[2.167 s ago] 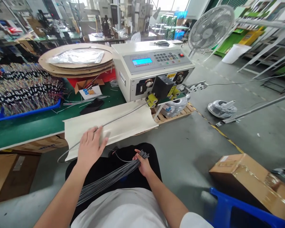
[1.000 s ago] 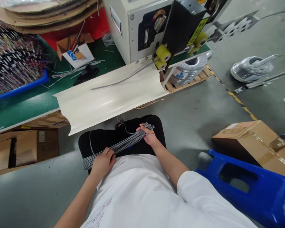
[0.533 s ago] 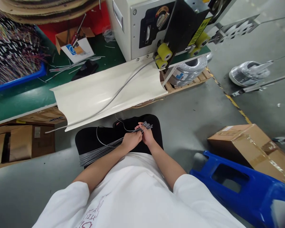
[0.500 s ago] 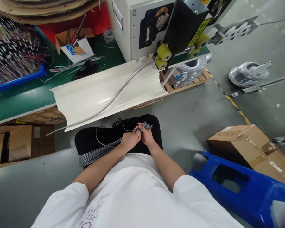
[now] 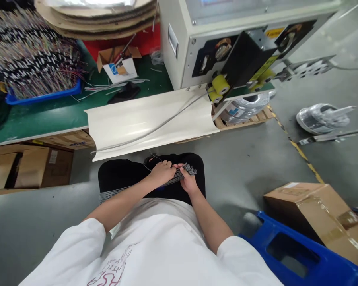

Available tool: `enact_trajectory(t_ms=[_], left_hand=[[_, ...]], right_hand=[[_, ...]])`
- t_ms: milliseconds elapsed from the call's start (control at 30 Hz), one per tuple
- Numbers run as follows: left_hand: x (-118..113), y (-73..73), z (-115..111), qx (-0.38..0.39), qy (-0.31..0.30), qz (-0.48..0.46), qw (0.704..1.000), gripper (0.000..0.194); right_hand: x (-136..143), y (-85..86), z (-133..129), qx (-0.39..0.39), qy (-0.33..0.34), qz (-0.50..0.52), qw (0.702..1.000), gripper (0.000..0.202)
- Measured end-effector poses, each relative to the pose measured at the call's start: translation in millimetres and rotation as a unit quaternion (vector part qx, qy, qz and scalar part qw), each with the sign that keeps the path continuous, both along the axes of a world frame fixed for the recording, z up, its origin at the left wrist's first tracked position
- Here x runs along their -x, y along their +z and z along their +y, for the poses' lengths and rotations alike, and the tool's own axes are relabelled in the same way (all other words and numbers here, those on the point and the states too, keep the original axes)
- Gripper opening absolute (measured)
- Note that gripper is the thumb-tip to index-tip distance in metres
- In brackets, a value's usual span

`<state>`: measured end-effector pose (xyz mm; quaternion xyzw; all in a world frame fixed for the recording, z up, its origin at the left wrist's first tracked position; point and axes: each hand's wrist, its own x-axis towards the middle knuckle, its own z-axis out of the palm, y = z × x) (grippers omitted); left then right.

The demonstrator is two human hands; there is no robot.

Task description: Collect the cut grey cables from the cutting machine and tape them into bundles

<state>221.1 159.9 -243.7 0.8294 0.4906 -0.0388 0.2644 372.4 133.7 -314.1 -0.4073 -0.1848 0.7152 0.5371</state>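
A bundle of cut grey cables [image 5: 179,176] lies across my lap, its ends fanned out at the right. My right hand [image 5: 188,182] is closed around the bundle close to those ends, thumb on top. Just left of it, my left hand [image 5: 162,174] is closed with bent fingers above the bundle, its fingertips meeting those of my right hand. A loose thin grey cable [image 5: 155,156] curves up from my left hand over the dark trousers. What exactly lies between the left fingertips is partly hidden. My left forearm covers the middle of the bundle.
A cream chute [image 5: 155,119] in front of my knees carries one grey cable [image 5: 167,121] from the machine's yellow rollers [image 5: 220,84]. Wires fill a blue tray [image 5: 44,97] on the green bench. A blue stool [image 5: 304,254] and a carton [image 5: 313,206] stand at the right.
My view has shifted, so the bench sits further right. My left hand has risen off the bundle, exposing more cables between my hands. The loose cable's loop has moved up.
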Motion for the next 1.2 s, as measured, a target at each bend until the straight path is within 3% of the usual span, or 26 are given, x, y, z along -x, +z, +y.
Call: enact_trajectory(t_ms=[167,300,400,567,667,767,833,933,1000,1067,1133,1200], left_hand=[[25,-1.4,14,0.055,-0.036,-0.054,0.996,0.042],[82,7.4,10,0.096,-0.02,-0.017,0.995,0.043],[134,35.1,-22,0.08,0.026,0.044,0.995,0.033],[193,92.5,-110,0.085,0.115,0.143,0.979,0.027],[214,104.9,-143,0.177,0.18,0.14,0.957,0.025],[226,105.3,-150,0.244,0.214,0.13,0.937,0.024],[225,109.4,-142,0.263,0.205,0.117,0.936,0.027],[200,129.3,-109,0.208,0.131,0.051,0.968,0.039],[169,145.9,-76,0.09,0.062,-0.005,0.994,0.039],[131,156.1,-39,-0.08,0.023,-0.05,0.995,0.037],[96,154.9,-3,-0.251,0.051,-0.032,0.966,0.044],[71,144.2,24,-0.337,0.079,0.014,0.938,0.054]], right_hand=[[6,4.5,-1,-0.011,-0.048,-0.009,0.999,0.02],[5,7.3,-4,-0.019,-0.073,0.013,0.997,0.019],[2,6.6,-4,-0.001,-0.094,0.03,0.995,0.018],[3,1.7,5,0.024,-0.095,0.04,0.994,0.017],[6,-0.7,10,0.031,-0.088,0.048,0.994,0.018],[6,-1.8,13,0.042,-0.075,0.058,0.995,0.018],[5,-1.7,13,0.043,-0.065,0.062,0.995,0.019],[3,0.1,12,0.042,-0.052,0.058,0.996,0.021],[2,2.2,12,0.044,-0.043,0.055,0.997,0.023],[3,4.3,12,0.05,-0.034,0.056,0.997,0.024],[3,5.5,11,0.055,-0.029,0.056,0.996,0.024],[2,4.9,10,0.057,-0.031,0.057,0.996,0.025]])
